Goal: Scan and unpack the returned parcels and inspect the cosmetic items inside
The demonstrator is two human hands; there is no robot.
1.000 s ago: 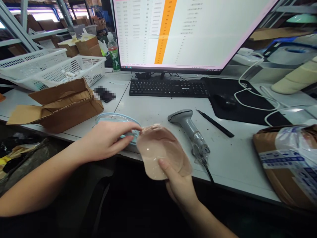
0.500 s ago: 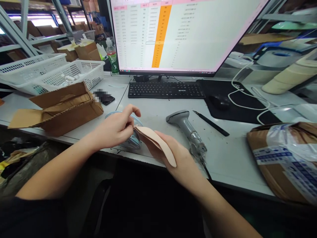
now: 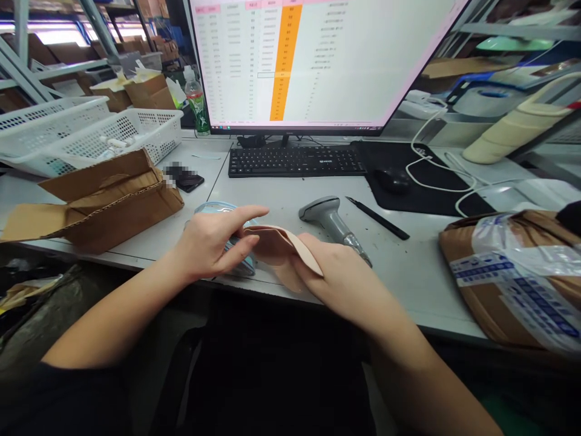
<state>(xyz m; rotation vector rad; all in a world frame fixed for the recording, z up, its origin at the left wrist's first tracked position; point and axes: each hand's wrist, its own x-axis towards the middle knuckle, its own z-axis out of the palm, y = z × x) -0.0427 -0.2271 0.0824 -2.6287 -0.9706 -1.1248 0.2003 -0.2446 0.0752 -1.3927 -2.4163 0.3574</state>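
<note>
Beige pad held above the desk front edge, pinched by left hand with index stretched out, gripped by right hand with fingers curled, cardboard box open with contents unseen, small tubes held in white basket

A pale grey table runs the width of the view. At its left lie an open cardboard box, two white perforated baskets and a phone. At the middle lie a black keyboard, a barcode scanner, a black pen and, at the near edge, a blue-rimmed clear pack. To the right lie a black mat bearing a mouse, and a brown wrapped parcel.
</note>
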